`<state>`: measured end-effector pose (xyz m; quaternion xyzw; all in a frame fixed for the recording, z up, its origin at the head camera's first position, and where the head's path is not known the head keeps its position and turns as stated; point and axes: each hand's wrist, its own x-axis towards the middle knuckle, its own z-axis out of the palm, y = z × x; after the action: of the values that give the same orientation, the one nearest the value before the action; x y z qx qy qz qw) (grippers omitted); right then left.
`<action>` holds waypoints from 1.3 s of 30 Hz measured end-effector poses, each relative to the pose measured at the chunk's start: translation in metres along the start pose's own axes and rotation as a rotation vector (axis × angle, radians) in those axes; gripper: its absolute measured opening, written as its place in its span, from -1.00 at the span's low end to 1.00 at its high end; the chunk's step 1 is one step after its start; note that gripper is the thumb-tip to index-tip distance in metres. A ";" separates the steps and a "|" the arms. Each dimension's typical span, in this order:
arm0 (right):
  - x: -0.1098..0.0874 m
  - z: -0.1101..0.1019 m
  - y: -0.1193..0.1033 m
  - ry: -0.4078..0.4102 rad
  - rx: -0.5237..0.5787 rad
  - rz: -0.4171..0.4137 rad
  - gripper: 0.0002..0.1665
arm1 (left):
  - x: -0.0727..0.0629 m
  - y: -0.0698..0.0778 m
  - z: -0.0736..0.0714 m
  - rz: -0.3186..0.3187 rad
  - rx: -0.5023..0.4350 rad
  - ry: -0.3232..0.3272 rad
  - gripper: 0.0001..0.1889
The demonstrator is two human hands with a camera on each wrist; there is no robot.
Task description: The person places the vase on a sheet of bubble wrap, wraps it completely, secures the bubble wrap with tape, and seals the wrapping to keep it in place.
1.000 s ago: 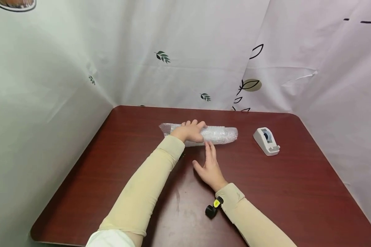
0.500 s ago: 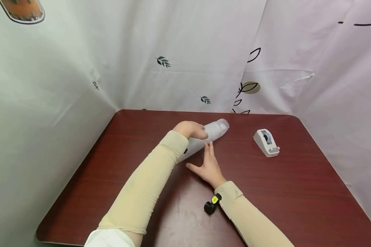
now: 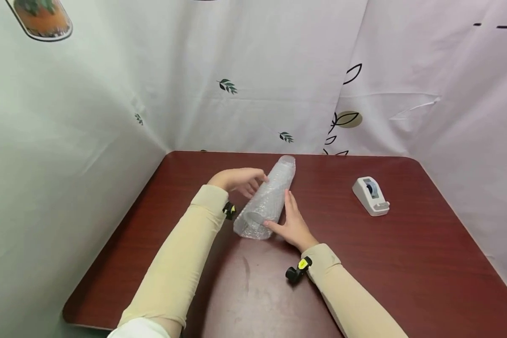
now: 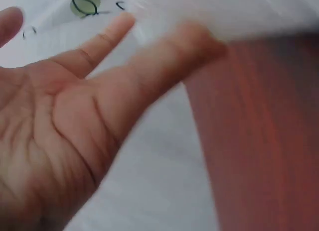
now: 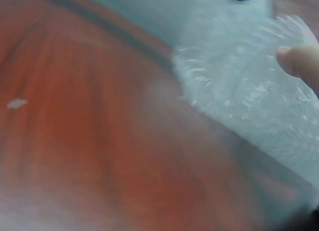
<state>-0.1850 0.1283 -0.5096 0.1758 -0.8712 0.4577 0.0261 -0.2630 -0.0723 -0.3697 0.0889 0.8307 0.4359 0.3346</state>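
Note:
A roll of clear bubble wrap (image 3: 274, 190) lies slantwise on the table, its wide, loose end toward me and its narrow end near the back edge. At its left side is my left hand (image 3: 241, 180), fingers extended and spread, fingertips right at the plastic. The left wrist view shows that palm (image 4: 55, 126) with the blurred wrap beyond it. My right hand (image 3: 293, 227) lies along the right side with straight fingers, its thumb touching the wrap near the wide end. In the right wrist view only the thumb (image 5: 301, 64) shows, over the bubble wrap (image 5: 249, 91).
A white tape dispenser (image 3: 371, 196) stands on the right part of the dark red table (image 3: 405, 263). White printed curtains (image 3: 257, 61) hang behind the table and on both sides. Each wrist carries a small black camera (image 3: 295, 273).
The bubble wrap has turned from lying crosswise to pointing away from me, its wide end swinging nearer. My left hand has come off its top to its left side; the right hand has stayed nearly in place.

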 end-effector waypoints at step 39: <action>0.023 -0.015 0.016 0.048 0.549 -0.116 -0.06 | 0.022 -0.071 0.050 0.321 -0.083 0.323 -0.22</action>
<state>-0.2133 0.1421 -0.5093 0.2149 -0.7023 0.6782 0.0241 -0.2382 -0.0722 -0.4558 0.1355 0.8300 0.5259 0.1271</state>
